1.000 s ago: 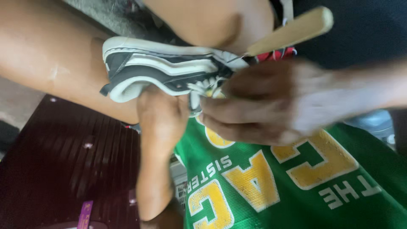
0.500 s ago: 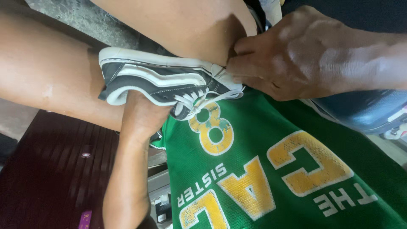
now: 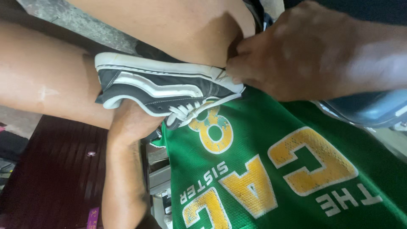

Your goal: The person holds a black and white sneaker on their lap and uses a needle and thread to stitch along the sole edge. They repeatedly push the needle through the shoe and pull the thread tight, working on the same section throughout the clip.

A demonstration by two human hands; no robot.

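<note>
The left hand [image 3: 133, 123] is seen at about 8 o'clock in the view, cupped under a black sneaker [image 3: 161, 87] with a white sole and a white side stripe; its fingers are hidden behind the shoe, so a closed grasp on it is likely but the exact grip cannot be told. The right hand [image 3: 296, 53] is placed at 2 o'clock, its fingertips [image 3: 237, 70] drawn together and pressed at the front end of the sneaker, where the toe meets a bare leg [image 3: 178, 25]; whether something is pinched between them cannot be told. The sneaker is held on its side just left of the view's centre, sole towards 12 o'clock, with white laces [image 3: 190, 112] hanging towards 6 o'clock. A green jersey [image 3: 271, 169] with yellow lettering is spread from the centre to 5 o'clock, just below the shoe. A dark reddish wooden surface [image 3: 51, 169] is seen at 8 o'clock, and a blue object [image 3: 373, 108] at 3 o'clock
</note>
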